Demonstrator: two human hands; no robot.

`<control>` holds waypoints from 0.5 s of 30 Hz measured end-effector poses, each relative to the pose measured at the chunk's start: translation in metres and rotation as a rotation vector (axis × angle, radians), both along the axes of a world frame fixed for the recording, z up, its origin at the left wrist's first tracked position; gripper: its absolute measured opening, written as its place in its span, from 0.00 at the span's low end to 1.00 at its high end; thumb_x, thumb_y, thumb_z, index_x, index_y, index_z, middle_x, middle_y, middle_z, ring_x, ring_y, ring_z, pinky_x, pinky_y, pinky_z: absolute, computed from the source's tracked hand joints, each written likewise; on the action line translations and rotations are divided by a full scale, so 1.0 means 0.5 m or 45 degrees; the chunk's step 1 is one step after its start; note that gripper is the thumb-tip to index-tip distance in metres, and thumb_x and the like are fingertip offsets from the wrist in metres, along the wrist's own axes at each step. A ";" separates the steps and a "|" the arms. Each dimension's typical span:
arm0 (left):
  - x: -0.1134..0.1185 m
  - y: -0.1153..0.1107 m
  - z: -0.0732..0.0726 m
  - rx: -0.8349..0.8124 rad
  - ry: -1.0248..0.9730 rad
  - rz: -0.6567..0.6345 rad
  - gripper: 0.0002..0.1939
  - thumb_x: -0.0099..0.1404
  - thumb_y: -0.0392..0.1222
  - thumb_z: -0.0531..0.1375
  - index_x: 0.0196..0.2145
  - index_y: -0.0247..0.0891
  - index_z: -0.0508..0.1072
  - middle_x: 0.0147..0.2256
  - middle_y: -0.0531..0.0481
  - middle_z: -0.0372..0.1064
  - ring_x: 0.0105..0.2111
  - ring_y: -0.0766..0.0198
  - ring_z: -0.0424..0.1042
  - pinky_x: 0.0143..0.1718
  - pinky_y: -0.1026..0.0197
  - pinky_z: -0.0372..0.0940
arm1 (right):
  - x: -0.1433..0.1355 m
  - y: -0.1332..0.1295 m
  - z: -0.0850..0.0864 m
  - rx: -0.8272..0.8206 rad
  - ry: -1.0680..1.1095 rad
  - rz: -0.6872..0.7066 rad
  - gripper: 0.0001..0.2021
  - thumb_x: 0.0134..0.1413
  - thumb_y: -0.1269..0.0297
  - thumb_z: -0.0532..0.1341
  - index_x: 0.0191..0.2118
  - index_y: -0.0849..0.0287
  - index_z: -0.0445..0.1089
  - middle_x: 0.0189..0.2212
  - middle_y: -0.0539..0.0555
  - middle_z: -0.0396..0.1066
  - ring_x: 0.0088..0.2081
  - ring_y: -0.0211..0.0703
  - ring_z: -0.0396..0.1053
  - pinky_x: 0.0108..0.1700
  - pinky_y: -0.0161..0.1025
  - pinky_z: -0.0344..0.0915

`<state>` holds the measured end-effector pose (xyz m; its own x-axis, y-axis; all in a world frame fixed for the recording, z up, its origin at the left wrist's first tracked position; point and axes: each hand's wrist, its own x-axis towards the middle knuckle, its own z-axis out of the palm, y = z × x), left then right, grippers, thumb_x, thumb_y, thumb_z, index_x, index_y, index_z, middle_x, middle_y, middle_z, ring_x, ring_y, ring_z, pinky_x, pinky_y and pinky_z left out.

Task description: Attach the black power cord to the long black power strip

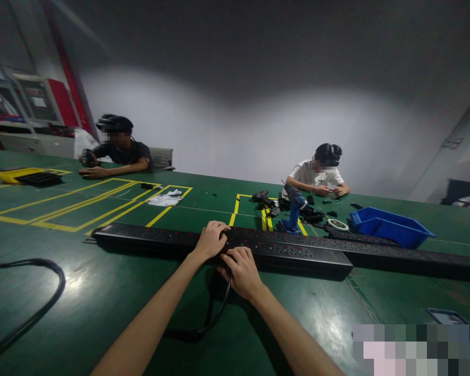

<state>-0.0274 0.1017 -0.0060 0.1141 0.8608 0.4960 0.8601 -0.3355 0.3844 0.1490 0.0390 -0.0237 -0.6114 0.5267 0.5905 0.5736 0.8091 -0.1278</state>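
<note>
Two long black power strips (297, 256) with rows of sockets and small red marks lie side by side across the green table (113, 292). My left hand (212, 240) rests on the strip near its middle, its fingers bent over the top; what they hold, if anything, is hidden. Just right of it and nearer to me, my right hand (242, 269) has its fingers curled round a black cable (224, 305) at the strip's front edge. The cable loops down onto the table below my hands.
Another black strip (415, 261) extends right. Beyond it are a blue bin (391, 227), tape roll (337, 224) and blue-black power drill (293, 206). Two people sit across the table. White cloths (165, 199) lie centre-left; a thick black cable (58, 277) curves at left.
</note>
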 end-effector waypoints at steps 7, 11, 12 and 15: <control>-0.018 -0.004 -0.009 -0.216 0.113 0.255 0.34 0.60 0.65 0.53 0.58 0.44 0.63 0.58 0.40 0.59 0.60 0.45 0.54 0.56 0.44 0.52 | -0.005 0.002 -0.017 -0.180 -0.055 -0.008 0.18 0.55 0.61 0.64 0.52 0.53 0.69 0.48 0.56 0.68 0.40 0.43 0.70 0.40 0.38 0.66; -0.014 0.007 -0.019 -0.317 0.117 0.377 0.47 0.53 0.74 0.53 0.62 0.43 0.56 0.62 0.35 0.53 0.58 0.38 0.58 0.56 0.43 0.51 | -0.002 -0.005 -0.019 -0.287 -0.001 0.043 0.22 0.53 0.69 0.62 0.55 0.50 0.66 0.53 0.53 0.65 0.46 0.44 0.69 0.45 0.36 0.67; -0.012 0.010 -0.020 -0.338 0.118 0.393 0.49 0.51 0.75 0.52 0.63 0.43 0.55 0.63 0.34 0.52 0.57 0.37 0.59 0.56 0.43 0.51 | -0.001 -0.006 -0.019 -0.292 -0.008 0.053 0.24 0.51 0.71 0.61 0.56 0.50 0.65 0.54 0.53 0.65 0.47 0.44 0.69 0.47 0.37 0.66; -0.008 0.016 -0.020 -0.384 0.123 0.417 0.53 0.48 0.78 0.51 0.64 0.43 0.54 0.62 0.33 0.52 0.57 0.36 0.60 0.55 0.43 0.51 | 0.000 -0.007 -0.019 -0.238 -0.041 0.036 0.29 0.49 0.75 0.58 0.58 0.53 0.62 0.55 0.55 0.64 0.49 0.46 0.66 0.49 0.40 0.64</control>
<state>-0.0316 0.1095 -0.0161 -0.1551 0.9635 0.2184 0.9388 0.0749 0.3362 0.1492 0.0357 -0.0334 -0.6444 0.6078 0.4641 0.5574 0.7888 -0.2592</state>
